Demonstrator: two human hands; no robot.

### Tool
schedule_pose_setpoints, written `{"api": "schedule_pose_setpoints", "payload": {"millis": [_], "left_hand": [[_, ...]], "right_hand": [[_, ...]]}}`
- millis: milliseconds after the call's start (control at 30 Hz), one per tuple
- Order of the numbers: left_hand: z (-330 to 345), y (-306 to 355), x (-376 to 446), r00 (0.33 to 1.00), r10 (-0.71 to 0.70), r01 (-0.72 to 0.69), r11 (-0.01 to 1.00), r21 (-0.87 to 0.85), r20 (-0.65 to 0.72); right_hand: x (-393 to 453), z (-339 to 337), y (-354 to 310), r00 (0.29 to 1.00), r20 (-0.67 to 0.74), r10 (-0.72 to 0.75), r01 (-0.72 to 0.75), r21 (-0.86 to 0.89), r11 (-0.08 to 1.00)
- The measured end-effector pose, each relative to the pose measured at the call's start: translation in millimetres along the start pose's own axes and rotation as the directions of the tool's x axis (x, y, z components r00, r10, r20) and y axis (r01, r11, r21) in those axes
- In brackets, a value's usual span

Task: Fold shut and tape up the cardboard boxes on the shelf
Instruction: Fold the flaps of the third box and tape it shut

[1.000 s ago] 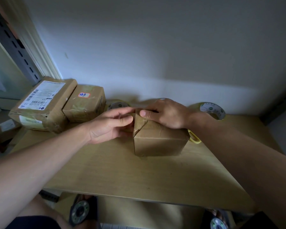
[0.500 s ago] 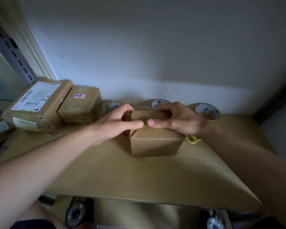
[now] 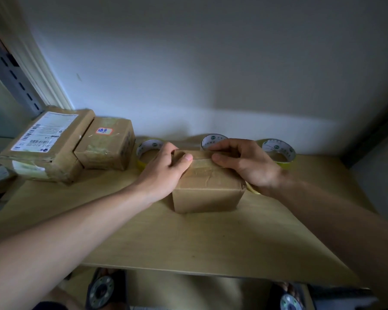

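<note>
Three boxes on one shelf (image 3: 211,242): a small box (image 3: 207,189) mid-shelf, a labelled box (image 3: 45,142) at far left, a stickered box (image 3: 106,145) just beside it. One red sticker (image 3: 104,131) and one white shipping label (image 3: 46,130) on top of those two. Three tape rolls along the wall: left roll (image 3: 148,147), middle roll (image 3: 213,139) partly hidden behind the fingers, right roll (image 3: 278,151). Two hands, left hand (image 3: 166,168) and right hand (image 3: 244,162), both on the small box. Two sandals below the shelf edge: left sandal (image 3: 103,289), right sandal (image 3: 289,298).
</note>
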State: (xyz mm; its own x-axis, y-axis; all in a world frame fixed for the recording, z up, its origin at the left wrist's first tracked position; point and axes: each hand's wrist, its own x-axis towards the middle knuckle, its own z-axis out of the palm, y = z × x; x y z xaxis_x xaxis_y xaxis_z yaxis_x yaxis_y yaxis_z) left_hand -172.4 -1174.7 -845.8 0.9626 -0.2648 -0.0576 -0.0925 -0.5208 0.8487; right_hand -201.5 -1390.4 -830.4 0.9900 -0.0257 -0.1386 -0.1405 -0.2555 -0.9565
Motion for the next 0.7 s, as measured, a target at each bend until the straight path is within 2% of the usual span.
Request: {"api": "schedule_pose_setpoints", "payload": {"millis": [167, 333, 433, 533, 700], "left_hand": [[2, 1, -2, 0.999, 0.037, -0.037, 0.999, 0.017, -0.015], [2, -1, -2, 0.996, 0.058, -0.059, 0.998, -0.021, -0.069], [1, -2, -3, 0.990, 0.119, -0.115, 0.992, 0.054, -0.080], [-4, -1, -2, 0.991, 0.129, -0.133, 0.984, 0.119, 0.040], [-14, -1, 9, 0.965, 0.121, -0.091, 0.986, -0.140, 0.231]], "right_hand": [[0, -18, 11, 0.982, 0.174, -0.076, 0.059, 0.098, 0.993], [1, -14, 15, 0.981, 0.169, -0.097, 0.091, 0.042, 0.995], [-4, -22, 15, 0.966, 0.248, -0.078, 0.106, -0.101, 0.989], [-4, -25, 15, 0.953, 0.296, -0.060, 0.103, -0.133, 0.986], [-2, -28, 19, 0.941, 0.331, -0.075, 0.077, 0.006, 0.997]]}}
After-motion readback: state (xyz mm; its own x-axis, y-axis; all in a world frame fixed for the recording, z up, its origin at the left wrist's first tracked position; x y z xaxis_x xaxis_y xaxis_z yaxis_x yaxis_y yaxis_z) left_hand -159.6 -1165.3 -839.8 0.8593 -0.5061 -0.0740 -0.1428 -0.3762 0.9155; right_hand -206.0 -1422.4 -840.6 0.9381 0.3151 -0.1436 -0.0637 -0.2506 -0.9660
